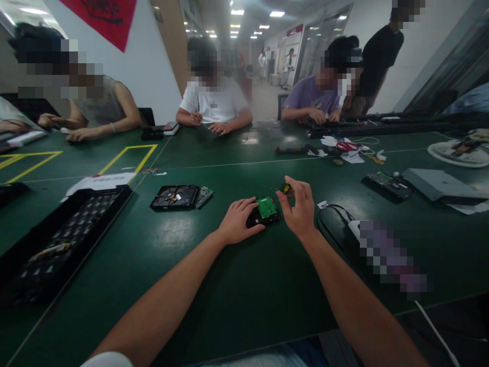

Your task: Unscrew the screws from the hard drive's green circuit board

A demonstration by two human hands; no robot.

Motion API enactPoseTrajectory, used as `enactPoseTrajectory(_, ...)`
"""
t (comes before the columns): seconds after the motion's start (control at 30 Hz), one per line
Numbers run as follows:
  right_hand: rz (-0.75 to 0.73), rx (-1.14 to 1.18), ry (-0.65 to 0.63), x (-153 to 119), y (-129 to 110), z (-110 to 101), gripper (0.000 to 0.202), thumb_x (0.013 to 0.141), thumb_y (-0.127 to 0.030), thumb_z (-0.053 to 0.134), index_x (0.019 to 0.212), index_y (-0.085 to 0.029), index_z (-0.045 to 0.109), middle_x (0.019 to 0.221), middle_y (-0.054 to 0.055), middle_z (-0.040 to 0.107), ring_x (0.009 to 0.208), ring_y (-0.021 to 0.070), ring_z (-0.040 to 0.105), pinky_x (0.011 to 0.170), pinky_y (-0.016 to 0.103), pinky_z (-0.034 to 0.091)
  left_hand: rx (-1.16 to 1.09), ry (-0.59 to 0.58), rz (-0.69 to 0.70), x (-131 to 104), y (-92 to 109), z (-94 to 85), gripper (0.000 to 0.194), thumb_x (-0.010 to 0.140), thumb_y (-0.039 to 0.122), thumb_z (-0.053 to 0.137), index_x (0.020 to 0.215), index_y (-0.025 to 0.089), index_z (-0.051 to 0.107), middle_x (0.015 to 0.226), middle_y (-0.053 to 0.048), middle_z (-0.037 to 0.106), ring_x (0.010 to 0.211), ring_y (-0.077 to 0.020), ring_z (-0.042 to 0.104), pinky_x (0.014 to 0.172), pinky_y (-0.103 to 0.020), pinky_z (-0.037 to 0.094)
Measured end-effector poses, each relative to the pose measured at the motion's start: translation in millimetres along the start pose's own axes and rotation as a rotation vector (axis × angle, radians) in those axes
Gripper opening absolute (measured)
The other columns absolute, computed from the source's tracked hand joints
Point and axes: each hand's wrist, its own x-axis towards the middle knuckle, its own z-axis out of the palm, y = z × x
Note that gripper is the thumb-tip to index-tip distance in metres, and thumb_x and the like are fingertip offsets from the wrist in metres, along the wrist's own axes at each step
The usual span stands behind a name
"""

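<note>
A hard drive (263,220) lies on the green table with its green circuit board (266,207) facing up. My left hand (240,220) grips the drive's left side, fingers over the far edge and thumb along the near one. Just right of the drive, my right hand (300,208) is raised and pinches a short black-and-yellow screwdriver (285,187) between thumb and fingers. The screwdriver's tip is too small to make out. Further left sit another black hard drive (174,197) and a loose circuit board (205,196) against its right end.
A long black tray (64,239) with small parts stands at the left. To the right are a cable (324,224), a white power strip (356,229), another drive (387,186) and a grey box (443,186). Several people work across the table near scraps and red-handled scissors (347,146).
</note>
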Motion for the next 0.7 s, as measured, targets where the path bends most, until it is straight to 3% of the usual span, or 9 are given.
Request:
enactPoseTrajectory(0.4,0.06,-0.047,0.015,14.0,-12.9,-10.9,0.027,0.103,-0.041,0.063,0.123,-0.024,0.069,0.109,0.009,0.068,0.084,0.0196,0.065,0.08,0.035,0.057,-0.008,0.004,-0.002,0.4,-1.5,1.6,0.079,0.09,0.069,0.067,0.152,0.022,0.052,0.162,-0.013,0.048,0.146,-0.0372,0.046,0.122,-0.058,0.035)
enactPoseTrajectory(0.6,0.064,-0.088,-0.149,38.6,-29.9,-21.9,0.02,0.104,-0.034,0.056,0.112,-0.023,0.07,0.109,0.01,0.075,0.094,0.0242,0.069,0.09,0.039,0.053,-0.026,0.017,-0.005,-0.6,-2.3,2.3,0.079,0.089,0.069,0.068,0.152,0.024,0.052,0.162,-0.013,0.048,0.147,-0.0375,0.045,0.123,-0.059,0.034)
enactPoseTrajectory(0.7,0.093,-0.103,-0.289,54.9,-38.3,-30.9,0.018,0.102,-0.026,0.054,0.109,-0.02,0.069,0.105,0.01,0.076,0.09,0.0237,0.07,0.087,0.037,0.052,-0.028,0.021,-0.001,-1.1,-2.2,1.6,0.079,0.089,0.07,0.068,0.152,0.024,0.052,0.162,-0.012,0.049,0.146,-0.0369,0.046,0.122,-0.058,0.036)
